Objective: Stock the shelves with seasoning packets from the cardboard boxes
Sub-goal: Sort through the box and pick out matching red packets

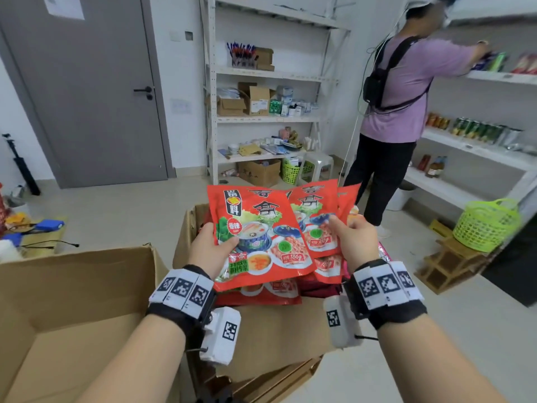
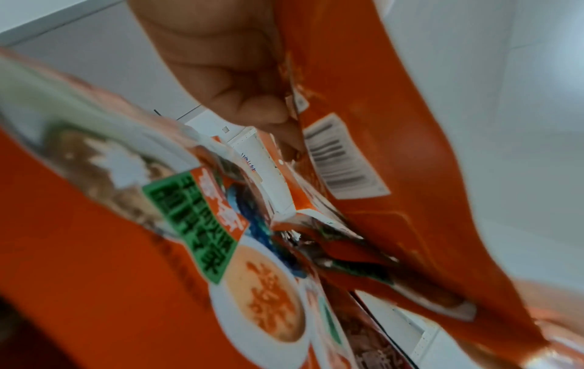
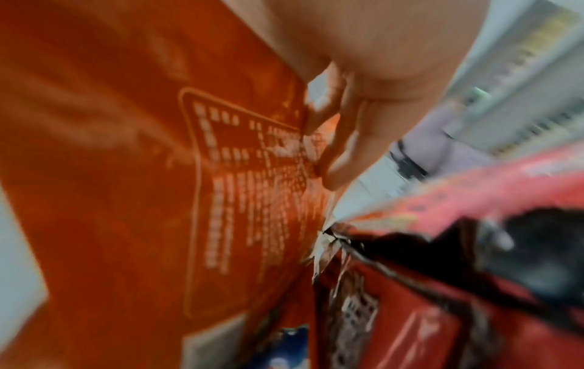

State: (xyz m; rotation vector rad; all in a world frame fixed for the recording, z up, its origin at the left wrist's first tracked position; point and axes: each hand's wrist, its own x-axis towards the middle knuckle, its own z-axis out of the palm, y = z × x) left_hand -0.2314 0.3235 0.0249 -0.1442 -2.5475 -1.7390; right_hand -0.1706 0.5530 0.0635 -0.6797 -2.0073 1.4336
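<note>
My left hand (image 1: pixel 213 247) grips a red seasoning packet (image 1: pixel 255 237) by its left edge, thumb on the printed front. In the left wrist view the fingers (image 2: pixel 252 112) lie against that packet's back (image 2: pixel 379 124) near the barcode. My right hand (image 1: pixel 353 239) pinches two or three fanned red packets (image 1: pixel 318 216) beside it; their back (image 3: pixel 158 174) fills the right wrist view, fingers (image 3: pixel 347 149) under it. Both bunches hang above an open cardboard box (image 1: pixel 276 330) with more red packets (image 1: pixel 261 295) inside. White shelves (image 1: pixel 465 144) stand at the right.
An empty open cardboard box (image 1: pixel 72 301) sits at my left. A person in a purple shirt (image 1: pixel 401 91) stands at the right shelves, reaching up. A green basket (image 1: pixel 488 225) rests on small crates. A cluttered metal rack (image 1: pixel 267 117) and a grey door (image 1: pixel 87 82) are behind.
</note>
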